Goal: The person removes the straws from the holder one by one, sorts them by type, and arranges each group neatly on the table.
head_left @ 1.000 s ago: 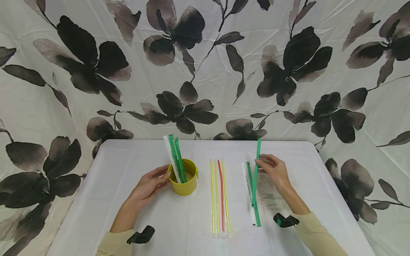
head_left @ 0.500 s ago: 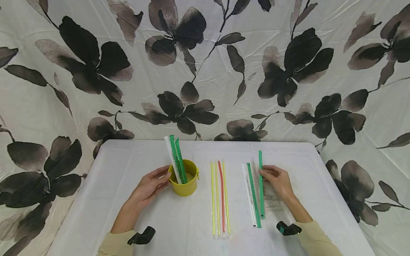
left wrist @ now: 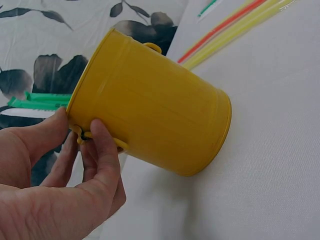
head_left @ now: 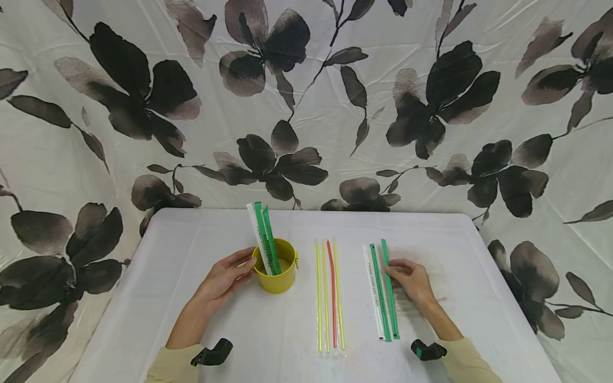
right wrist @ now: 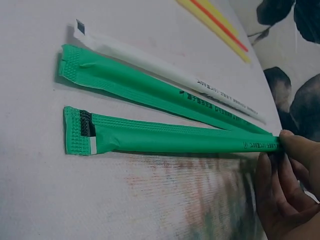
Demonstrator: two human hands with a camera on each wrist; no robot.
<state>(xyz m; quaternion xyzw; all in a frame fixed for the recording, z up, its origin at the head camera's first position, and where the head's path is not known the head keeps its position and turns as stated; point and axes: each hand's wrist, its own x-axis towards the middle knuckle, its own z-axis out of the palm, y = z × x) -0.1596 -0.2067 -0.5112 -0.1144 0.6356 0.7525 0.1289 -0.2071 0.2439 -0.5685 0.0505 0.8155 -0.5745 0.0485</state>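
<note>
My left hand (head_left: pixel 227 276) holds a small yellow bucket (head_left: pixel 274 284) at its left side. In the left wrist view the thumb lies at the bucket's rim and the fingers are at the little side handle (left wrist: pixel 120 144). Two green wrapped straws and a white one (head_left: pixel 259 239) stand leaning in the bucket. At the right, my right hand (head_left: pixel 411 279) pinches a green wrapped straw (right wrist: pixel 175 139) near its far end. Right beside it lie another green wrapped straw (right wrist: pixel 140 92) and a white wrapped straw (right wrist: pixel 150 62), roughly parallel; the two green ones converge near the fingers.
Several yellow straws (head_left: pixel 318 298) and a red straw (head_left: pixel 332 298) in clear wrappers lie side by side at mid-table. The white tablecloth (head_left: pixel 268 340) has a smudged stain (right wrist: pixel 195 195) by my right hand. Flowered cloth (head_left: pixel 306 106) hangs behind the table.
My right hand has come toward me, lowering the green wrapped straw from across the others to lie alongside them on their right. The left hand and bucket stay put.
</note>
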